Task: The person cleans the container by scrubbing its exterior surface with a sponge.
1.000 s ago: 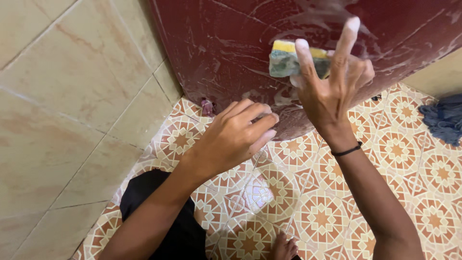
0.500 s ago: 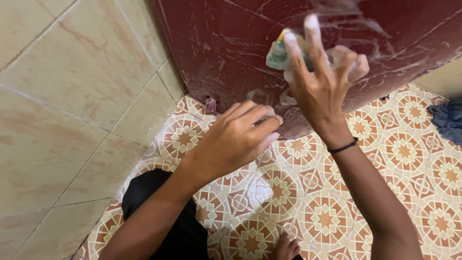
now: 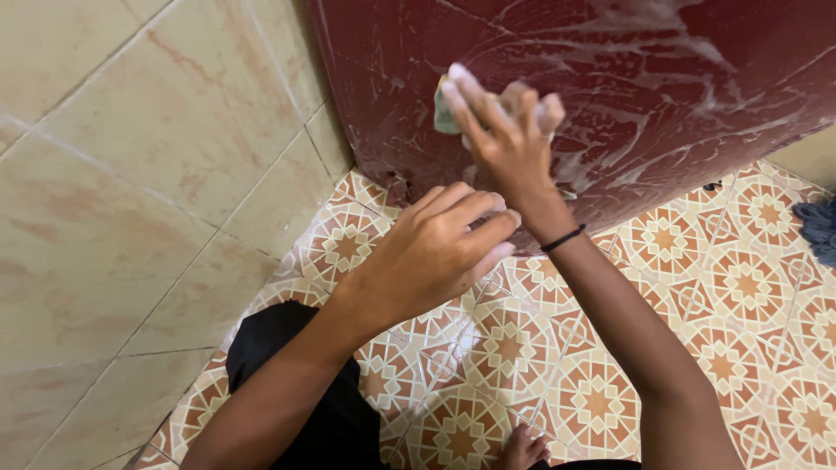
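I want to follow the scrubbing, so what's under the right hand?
A sponge peeks out left of the right hand, pressed on the soapy dark red tub. Most of the sponge is covered by fingers.

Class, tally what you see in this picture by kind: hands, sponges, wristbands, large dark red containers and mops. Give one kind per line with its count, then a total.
Hands: 2 (left hand, right hand)
Sponges: 1 (sponge, in the right hand)
Wristbands: 1 (black wristband)
Dark red containers: 1 (soapy container)
Mops: 1 (blue mop, partly seen)
Total: 6
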